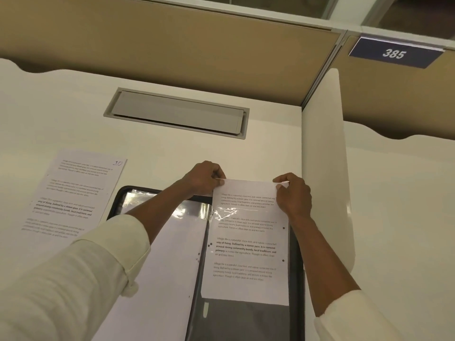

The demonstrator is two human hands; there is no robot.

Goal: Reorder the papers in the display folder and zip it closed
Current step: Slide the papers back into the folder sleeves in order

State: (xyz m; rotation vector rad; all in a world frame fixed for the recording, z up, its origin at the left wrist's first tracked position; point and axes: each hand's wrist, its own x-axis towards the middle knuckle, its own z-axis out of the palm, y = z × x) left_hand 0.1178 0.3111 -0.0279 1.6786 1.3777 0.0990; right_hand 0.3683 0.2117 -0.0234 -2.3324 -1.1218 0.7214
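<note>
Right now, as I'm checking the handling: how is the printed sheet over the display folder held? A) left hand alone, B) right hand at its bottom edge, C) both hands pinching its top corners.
C: the left hand and right hand each pinch a top corner of the printed sheet over the display folder.

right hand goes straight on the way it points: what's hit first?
Nothing close: the right hand, pinching the sheet by a top corner, points forward and slightly left over bare desk. First in line looks like the right end of the grey cable hatch; hand height is unclear.
</note>
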